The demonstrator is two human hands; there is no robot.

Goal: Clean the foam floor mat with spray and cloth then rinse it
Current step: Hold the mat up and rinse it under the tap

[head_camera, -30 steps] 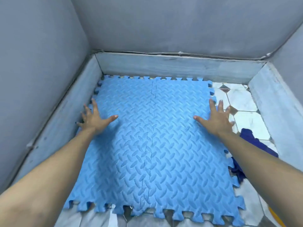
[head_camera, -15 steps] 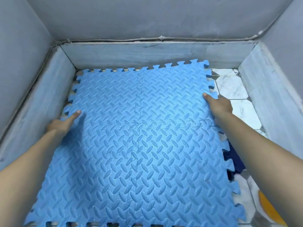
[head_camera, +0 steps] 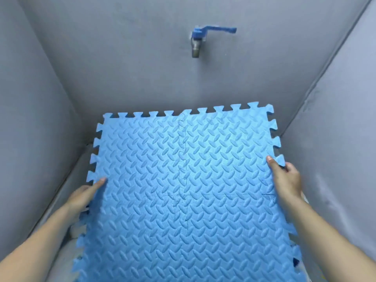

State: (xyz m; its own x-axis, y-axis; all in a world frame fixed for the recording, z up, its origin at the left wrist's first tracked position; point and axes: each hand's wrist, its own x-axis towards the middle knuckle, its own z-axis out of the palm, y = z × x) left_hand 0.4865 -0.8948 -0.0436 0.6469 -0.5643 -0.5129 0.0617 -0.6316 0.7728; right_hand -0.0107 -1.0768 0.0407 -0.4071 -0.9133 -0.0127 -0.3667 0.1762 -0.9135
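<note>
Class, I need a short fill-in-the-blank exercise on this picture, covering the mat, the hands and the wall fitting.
1. The foam mat is coloured ____.
2. The right hand grips the mat's ____ edge.
3. On the wall above the mat is a ____ with a blue handle.
4. The left hand holds the mat's ____ edge.

Missing words: blue; right; tap; left

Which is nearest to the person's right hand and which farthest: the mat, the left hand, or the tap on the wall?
From the right hand, in the head view:
1. Mat: nearest, its right edge is gripped by that hand.
2. Left hand: across the mat, gripping its left edge.
3. Tap: farthest, high on the back wall above the mat's far edge.
</note>
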